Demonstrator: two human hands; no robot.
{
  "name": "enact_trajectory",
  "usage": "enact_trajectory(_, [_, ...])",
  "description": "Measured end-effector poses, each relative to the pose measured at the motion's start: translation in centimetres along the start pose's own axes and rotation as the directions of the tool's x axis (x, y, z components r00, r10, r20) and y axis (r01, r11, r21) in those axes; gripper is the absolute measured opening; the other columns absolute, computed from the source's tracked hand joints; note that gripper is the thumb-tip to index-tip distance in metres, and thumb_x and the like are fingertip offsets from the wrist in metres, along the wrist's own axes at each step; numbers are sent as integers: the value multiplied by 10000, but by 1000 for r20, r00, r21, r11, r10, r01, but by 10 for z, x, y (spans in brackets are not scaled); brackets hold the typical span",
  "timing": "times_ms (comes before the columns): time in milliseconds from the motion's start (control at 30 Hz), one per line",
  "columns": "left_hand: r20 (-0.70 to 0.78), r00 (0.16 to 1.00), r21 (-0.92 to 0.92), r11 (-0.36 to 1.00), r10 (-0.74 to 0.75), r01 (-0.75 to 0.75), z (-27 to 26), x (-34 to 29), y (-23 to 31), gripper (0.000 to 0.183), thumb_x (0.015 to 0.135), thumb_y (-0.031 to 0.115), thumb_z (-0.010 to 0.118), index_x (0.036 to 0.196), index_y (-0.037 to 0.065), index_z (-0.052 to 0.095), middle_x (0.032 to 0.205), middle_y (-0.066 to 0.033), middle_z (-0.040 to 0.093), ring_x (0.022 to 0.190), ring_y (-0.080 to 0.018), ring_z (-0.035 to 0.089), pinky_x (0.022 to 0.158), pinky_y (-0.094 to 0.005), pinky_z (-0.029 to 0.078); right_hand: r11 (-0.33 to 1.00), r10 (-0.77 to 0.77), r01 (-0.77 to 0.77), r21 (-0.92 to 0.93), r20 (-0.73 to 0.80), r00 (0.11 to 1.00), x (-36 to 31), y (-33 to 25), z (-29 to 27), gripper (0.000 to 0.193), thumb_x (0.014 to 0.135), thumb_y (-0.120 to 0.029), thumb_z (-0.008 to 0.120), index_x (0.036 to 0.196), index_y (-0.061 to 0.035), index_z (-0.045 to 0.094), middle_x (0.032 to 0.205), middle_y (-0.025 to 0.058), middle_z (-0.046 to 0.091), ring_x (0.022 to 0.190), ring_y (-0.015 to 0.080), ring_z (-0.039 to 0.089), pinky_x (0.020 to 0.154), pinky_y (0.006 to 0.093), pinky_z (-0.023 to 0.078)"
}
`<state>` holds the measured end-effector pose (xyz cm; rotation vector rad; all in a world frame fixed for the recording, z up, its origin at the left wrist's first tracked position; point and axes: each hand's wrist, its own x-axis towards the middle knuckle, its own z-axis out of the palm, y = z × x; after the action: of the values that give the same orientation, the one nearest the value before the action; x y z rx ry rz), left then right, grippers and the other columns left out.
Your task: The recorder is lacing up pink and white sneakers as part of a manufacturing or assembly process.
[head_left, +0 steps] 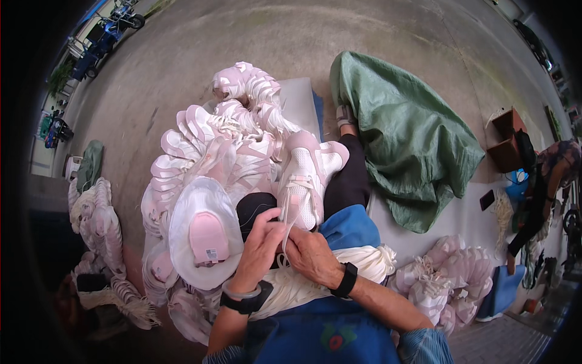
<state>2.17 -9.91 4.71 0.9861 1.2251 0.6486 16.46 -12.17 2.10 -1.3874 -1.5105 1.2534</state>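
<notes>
Head view: left hand [259, 247] and right hand [310, 255] pinch a pale lace [286, 238] in closed grips, at the near end of the pink-white shoe [301, 182]; shoe piles [185, 159] crowd leftward, floor [200, 39] opens beyond, fingers hide part of the lace.

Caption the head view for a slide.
Both hands hold a white lace at a pink-and-white shoe upper, with similar uppers heaped to its left and a green sheet to its right.
</notes>
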Motion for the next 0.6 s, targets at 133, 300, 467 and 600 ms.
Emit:
enact_trajectory(133, [58,990,316,938,131,-142,8,12,4,305,964,247,542,1106,-22,567,822,-94,627,751,-130,559,706,-268,462,981,8,2,-192,53,999,-2,3,-5,247,878,-172,541,799,59,583,669,280,591,627,448,595,595,512,477])
enact_trajectory(300, [104,992,383,918,71,-106,8,15,1,291,971,239,533,986,-38,622,759,-80,626,660,-112,545,627,-259,454,975,29,-6,-221,102,994,-3,5,-12,233,875,-182,545,811,38,593,672,265,601,636,444,600,597,522,472])
enact_trajectory(467, [129,987,-25,995,-95,99,0,10,-9,223,986,213,514,1006,15,613,894,-35,642,721,-55,546,633,-197,455,986,-31,48,-157,109,994,-3,-2,-13,178,890,-160,533,911,14,560,685,235,601,649,432,603,592,516,474])
enact_trajectory(600, [53,992,-339,933,-111,122,-2,11,-8,200,991,191,500,1036,23,599,975,-59,644,827,-96,591,727,-246,504,983,25,4,-186,149,988,-4,-6,-20,158,900,-149,530,888,8,542,677,223,600,647,431,598,589,514,470])
